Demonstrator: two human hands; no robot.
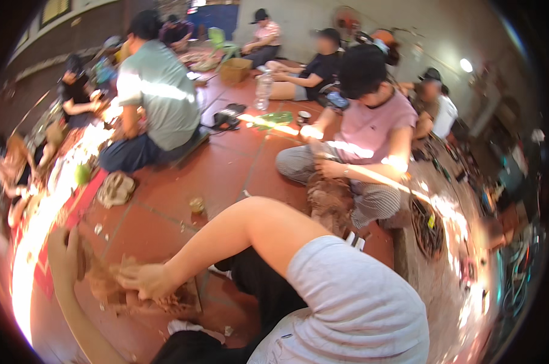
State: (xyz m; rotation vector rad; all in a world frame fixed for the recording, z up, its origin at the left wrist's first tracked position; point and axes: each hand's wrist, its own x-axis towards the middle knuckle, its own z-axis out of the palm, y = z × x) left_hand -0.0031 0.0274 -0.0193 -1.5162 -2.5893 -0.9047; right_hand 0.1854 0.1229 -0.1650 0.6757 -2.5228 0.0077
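Observation:
On the tiled floor at the lower left lies a rough brown piece (107, 285), which looks like carved wood; its outline is blurred. My right hand (146, 280) reaches across from the right and rests on it, fingers stretched out. Beyond its left end, my left hand (62, 255) is raised with curled fingers. A brown edge shows against those fingers, but what they hold is too unclear to name. A flat board-like edge (192, 296) sticks out near my right wrist.
A person in a pink shirt (371, 130) sits ahead on the right with a brown carved piece (329, 197). Another in a grey-green shirt (159, 91) sits ahead left. A crumpled beige cloth (115, 189), a small jar (197, 205) and a coiled dark cord (429, 227) lie around.

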